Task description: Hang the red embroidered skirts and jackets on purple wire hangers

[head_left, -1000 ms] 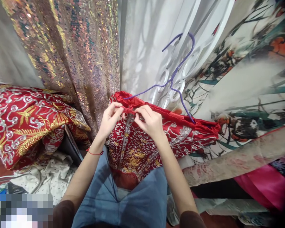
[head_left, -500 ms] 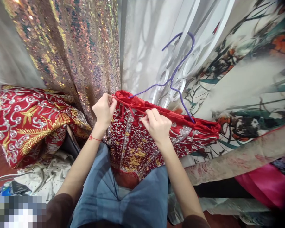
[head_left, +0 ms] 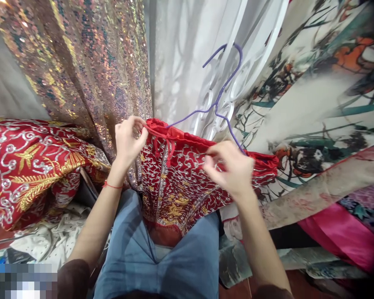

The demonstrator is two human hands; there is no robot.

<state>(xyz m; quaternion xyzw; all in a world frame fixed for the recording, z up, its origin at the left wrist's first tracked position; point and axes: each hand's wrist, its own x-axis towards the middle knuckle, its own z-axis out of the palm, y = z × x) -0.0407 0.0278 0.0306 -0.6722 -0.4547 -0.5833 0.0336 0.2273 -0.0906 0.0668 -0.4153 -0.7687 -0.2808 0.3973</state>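
Observation:
A red garment [head_left: 180, 182] with silver and gold embroidery hangs over my lap on a purple wire hanger [head_left: 220, 93]. My left hand [head_left: 127, 141] pinches the garment's top left corner, fingers closed on the red hem. My right hand [head_left: 232, 168] is a little blurred over the top edge further right, fingers curled near the hem. A small red tie [head_left: 170, 145] dangles from the hem between the two hands.
A sequinned gold fabric [head_left: 81, 70] hangs at the back left, white fabric [head_left: 180, 62] behind the hanger. Another red embroidered cloth [head_left: 34, 166] is piled at left, printed floral fabric [head_left: 314, 104] at right, pink cloth [head_left: 339, 236] lower right.
Both hands left the red tie at the hem's middle and moved apart: the left to the top left corner, the right along the edge to the right.

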